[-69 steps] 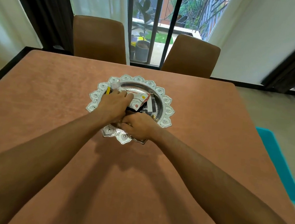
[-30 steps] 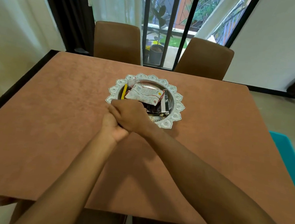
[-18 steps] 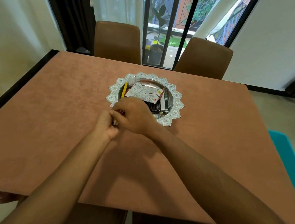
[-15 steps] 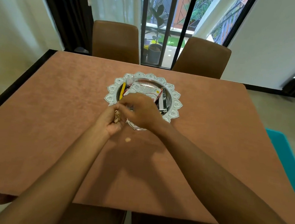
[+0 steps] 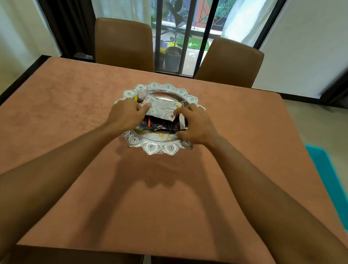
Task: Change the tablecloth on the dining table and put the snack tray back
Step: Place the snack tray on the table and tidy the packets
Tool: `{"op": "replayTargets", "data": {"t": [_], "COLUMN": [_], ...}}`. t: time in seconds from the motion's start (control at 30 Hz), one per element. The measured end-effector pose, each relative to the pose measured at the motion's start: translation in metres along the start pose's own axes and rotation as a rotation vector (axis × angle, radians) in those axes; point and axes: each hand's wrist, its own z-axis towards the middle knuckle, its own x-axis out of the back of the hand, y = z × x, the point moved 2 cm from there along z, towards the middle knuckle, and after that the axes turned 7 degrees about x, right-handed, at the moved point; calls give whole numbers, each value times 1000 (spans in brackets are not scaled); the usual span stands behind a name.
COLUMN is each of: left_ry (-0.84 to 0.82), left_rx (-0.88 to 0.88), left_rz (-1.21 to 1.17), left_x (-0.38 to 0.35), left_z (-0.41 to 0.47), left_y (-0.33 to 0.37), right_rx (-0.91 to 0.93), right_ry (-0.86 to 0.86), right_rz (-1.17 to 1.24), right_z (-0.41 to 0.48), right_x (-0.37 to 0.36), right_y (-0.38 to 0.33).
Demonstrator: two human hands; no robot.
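Already the brown tablecloth (image 5: 83,145) is lying flat over the surface and the silver snack tray (image 5: 159,148) is sitting near its middle, so the remaining trouble is likely lying in the tidying of what the tray is holding. The left hand (image 5: 126,115) is curling at the left end of the white packet (image 5: 162,110), thumb pinching it. The right hand (image 5: 196,127) is bending over the right ends of that packet and the black packet (image 5: 163,123) beneath it; whether it is truly gripping either one I cannot tell. If both hands are tugging apart, the thin white packet is risking a tear, or it is springing free and skidding out over the rim. A few small pale pieces (image 5: 161,136) are lying loose in the near dip of the tray, and a sweeping wrist is liable to be flicking them onto the fresh cloth. Leaning weight on one scalloped edge is also inviting the tray to tilt or slide, and a sliding tray is dragging the cloth into wrinkles and pulling it off square.
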Motion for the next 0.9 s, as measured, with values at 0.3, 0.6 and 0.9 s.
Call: {"op": "replayTargets", "data": {"t": [0.3,0.6,0.9], "left_ry": [83,15,-130], "left_rx": [-383,-576,-571], "left_rz": [238,516,693], "left_x": [-14,-21,-31], "left_z": [12,18,36], "left_y": [-17,-15,-13], "right_rx": [129,110,8], "right_ry": [15,165,32], "right_rz": [-80,-73,-218], "right_z": [16,20,30], "right_x": [4,-7,-11], "right_y": [10,15,0]}}
